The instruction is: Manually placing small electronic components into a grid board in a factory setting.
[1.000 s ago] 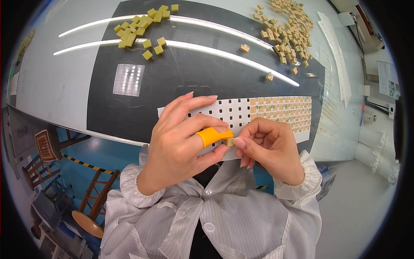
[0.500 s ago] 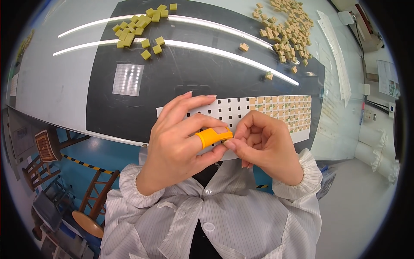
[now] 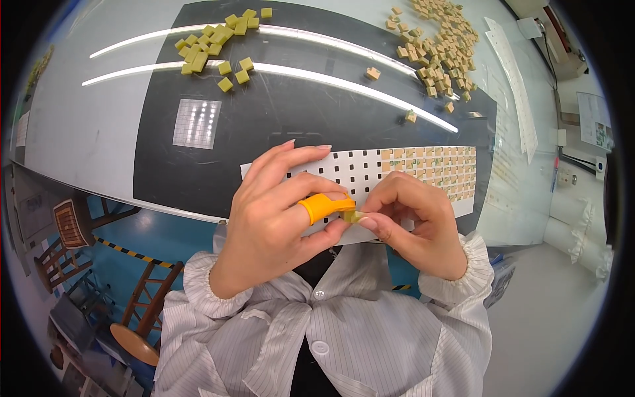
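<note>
An orange guard [image 3: 321, 208] is worn on a finger of my left hand [image 3: 264, 221]. Between the two hands shows a small yellow-green piece [image 3: 352, 216], thin toward its right end. The guarded finger and thumb of my left hand close on its left side, while my right hand [image 3: 420, 221] pinches the right end between thumb and fingertips. Whether a block sits behind it is hidden. Under both hands lies a white sheet [image 3: 360, 155] with rows of black squares; tan and green squares [image 3: 430, 165] fill its right part.
Olive-green blocks [image 3: 198, 61] are heaped at the far left of the black mat [image 3: 284, 99]. Many small tan blocks [image 3: 440, 53] lie at the far right, a few strays nearer. A transparent gridded sheet [image 3: 196, 124] rests on the mat. Wooden stools [image 3: 135, 331] stand at the lower left.
My right hand has shifted slightly right, and the yellow-green piece now shows stretched between the hands. My left hand has hardly moved.
</note>
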A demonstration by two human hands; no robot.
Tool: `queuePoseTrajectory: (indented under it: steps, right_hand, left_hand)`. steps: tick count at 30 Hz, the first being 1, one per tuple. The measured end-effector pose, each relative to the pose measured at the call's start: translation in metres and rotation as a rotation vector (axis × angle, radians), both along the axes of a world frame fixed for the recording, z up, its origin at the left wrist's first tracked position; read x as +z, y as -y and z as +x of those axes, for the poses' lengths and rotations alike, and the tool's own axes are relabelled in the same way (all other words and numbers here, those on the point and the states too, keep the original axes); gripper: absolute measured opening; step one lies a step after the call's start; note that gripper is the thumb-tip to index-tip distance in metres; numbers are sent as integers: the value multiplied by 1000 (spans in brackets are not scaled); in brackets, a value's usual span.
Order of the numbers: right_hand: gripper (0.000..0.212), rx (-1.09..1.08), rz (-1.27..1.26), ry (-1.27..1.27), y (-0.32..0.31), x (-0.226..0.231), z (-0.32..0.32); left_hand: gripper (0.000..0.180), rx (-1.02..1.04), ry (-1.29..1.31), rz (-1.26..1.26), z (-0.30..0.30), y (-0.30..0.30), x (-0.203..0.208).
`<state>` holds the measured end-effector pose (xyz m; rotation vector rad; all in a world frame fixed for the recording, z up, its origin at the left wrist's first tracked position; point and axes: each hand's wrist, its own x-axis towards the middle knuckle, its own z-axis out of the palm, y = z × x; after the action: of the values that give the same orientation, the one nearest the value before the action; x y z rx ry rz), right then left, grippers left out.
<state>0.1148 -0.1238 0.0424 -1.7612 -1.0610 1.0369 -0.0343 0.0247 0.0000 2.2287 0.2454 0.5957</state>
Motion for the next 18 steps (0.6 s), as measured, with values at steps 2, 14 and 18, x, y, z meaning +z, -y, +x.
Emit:
queuePoseTrajectory:
  steps: [2,14,18]
  right_hand:
    - [16,20,-12,0,-1,1,2]
    - [11,-263,-30,209,3,-6,-11]
    - [12,-299,1,413,14,-6,-16]
  left_hand:
    - [23,-2,1,1,0,0,0]
    - [21,-1,3,35,-1,0,1]
    - [21,-15,7,31,0,-1,2]
